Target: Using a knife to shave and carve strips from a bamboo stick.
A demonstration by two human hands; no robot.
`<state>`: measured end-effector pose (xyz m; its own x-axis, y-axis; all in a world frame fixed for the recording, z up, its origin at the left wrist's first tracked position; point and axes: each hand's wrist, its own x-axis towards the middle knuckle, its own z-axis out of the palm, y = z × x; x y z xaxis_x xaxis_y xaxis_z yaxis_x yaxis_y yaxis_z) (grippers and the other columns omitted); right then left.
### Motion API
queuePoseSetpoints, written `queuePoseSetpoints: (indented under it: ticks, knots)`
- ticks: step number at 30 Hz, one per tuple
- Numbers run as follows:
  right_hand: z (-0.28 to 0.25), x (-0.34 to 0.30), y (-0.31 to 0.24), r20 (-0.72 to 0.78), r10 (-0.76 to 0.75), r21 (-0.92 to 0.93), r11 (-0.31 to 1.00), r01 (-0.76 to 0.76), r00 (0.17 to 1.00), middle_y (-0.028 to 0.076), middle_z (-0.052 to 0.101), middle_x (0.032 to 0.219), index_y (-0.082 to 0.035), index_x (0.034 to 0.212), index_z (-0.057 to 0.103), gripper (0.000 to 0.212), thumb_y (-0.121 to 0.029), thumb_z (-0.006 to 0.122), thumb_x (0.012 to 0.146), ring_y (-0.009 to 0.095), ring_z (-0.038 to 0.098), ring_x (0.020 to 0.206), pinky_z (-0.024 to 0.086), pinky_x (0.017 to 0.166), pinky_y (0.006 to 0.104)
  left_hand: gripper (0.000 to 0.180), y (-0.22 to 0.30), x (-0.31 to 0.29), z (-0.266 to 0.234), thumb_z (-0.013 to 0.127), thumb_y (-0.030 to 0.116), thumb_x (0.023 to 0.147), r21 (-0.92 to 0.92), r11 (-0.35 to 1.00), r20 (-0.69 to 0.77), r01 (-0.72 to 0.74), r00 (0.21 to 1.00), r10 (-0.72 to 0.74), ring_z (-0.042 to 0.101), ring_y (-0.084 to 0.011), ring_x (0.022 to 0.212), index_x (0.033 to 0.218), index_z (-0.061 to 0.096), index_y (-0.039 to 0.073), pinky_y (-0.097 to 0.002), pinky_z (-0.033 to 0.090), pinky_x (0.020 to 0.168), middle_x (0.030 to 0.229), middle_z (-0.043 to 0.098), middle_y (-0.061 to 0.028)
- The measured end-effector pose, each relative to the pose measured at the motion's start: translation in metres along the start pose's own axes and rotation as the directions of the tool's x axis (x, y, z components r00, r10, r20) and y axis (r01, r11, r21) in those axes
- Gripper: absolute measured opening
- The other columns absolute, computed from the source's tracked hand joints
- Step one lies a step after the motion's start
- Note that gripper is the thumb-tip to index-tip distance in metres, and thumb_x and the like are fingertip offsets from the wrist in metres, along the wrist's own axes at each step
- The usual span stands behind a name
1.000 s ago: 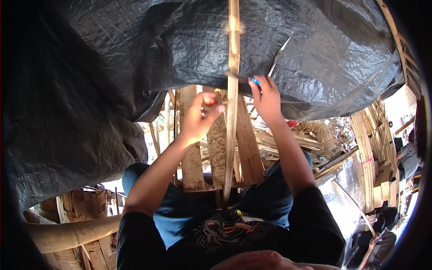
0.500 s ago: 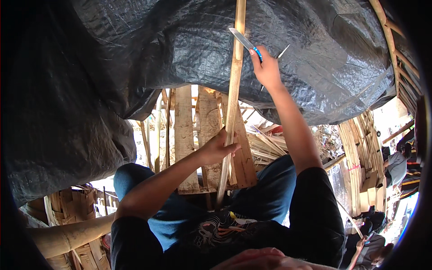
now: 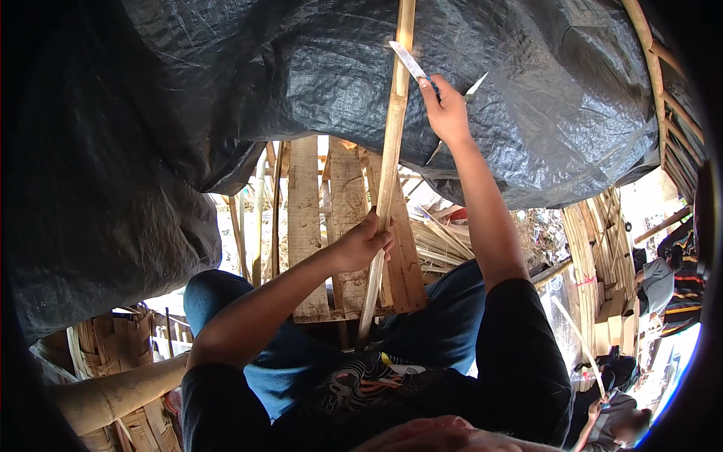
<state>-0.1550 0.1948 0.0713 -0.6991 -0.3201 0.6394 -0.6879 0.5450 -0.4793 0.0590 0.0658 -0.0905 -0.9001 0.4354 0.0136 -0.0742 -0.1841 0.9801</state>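
Note:
A long pale bamboo pole (image 3: 392,143) runs up from between my knees, leaning slightly right, and leaves the view at the top. My left hand (image 3: 363,245) is closed around its lower part, above the wooden planks. My right hand (image 3: 446,113) grips a knife (image 3: 409,62) whose blade crosses the pole's upper part. A bit of the knife's blue handle shows by the thumb; the rest lies hidden in the fist. Whether the edge bites into the bamboo, I cannot tell.
A black plastic sheet (image 3: 339,83) hangs across the front and left. Upright planks (image 3: 305,226) stand between my knees. A thick bamboo pole (image 3: 120,392) lies at lower left. Bundled strips (image 3: 595,264) lean at right, where two people (image 3: 657,285) are; one holds a thin stick (image 3: 584,343).
My right hand and the knife have barely shifted, with the blade turned to catch more light. My left hand still holds the pole at nearly the same spot. The view has moved slightly.

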Motion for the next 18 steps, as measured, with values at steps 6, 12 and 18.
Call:
queuePoseSetpoints:
  ticks: [6,12,18]
  knots:
    - [-0.007,-0.020,0.002,0.100,0.035,-0.081,0.996,-0.027,0.994,0.018,0.056,0.061,-0.005,0.103,0.061,0.032,-0.035,0.056,0.098,0.028,0.056,0.051,0.042,0.052,0.0378,0.010,0.008,-0.003,0.002,0.041,0.009,0.103,0.007,1.000,-0.009,0.011,1.000,-0.011,0.052,-0.0144,0.077,0.110,0.035,0.003,-0.0317,0.049,0.076,0.084,0.049,-0.0046]
    - [-0.015,-0.040,-0.008,0.126,-0.033,-0.144,0.988,0.051,0.991,0.019,0.059,0.065,-0.007,0.100,0.059,0.028,-0.034,0.056,0.098,0.039,0.061,0.059,0.044,0.053,0.0409,0.010,0.004,-0.002,0.000,0.040,0.010,0.104,0.052,0.998,-0.026,0.024,0.999,-0.022,0.052,-0.0136,0.077,0.108,0.034,0.004,-0.0317,0.049,0.076,0.084,0.048,-0.0042]
    - [-0.013,0.002,-0.010,0.066,-0.041,-0.138,0.989,0.050,0.997,0.019,0.056,0.063,-0.006,0.095,0.057,0.029,-0.035,0.054,0.099,0.039,0.059,0.058,0.044,0.054,0.0428,0.009,0.005,-0.003,0.006,0.040,0.010,0.104,-0.008,1.000,-0.026,-0.022,0.999,0.021,0.051,-0.0134,0.077,0.106,0.034,0.004,-0.0322,0.049,0.076,0.084,0.047,-0.0036]
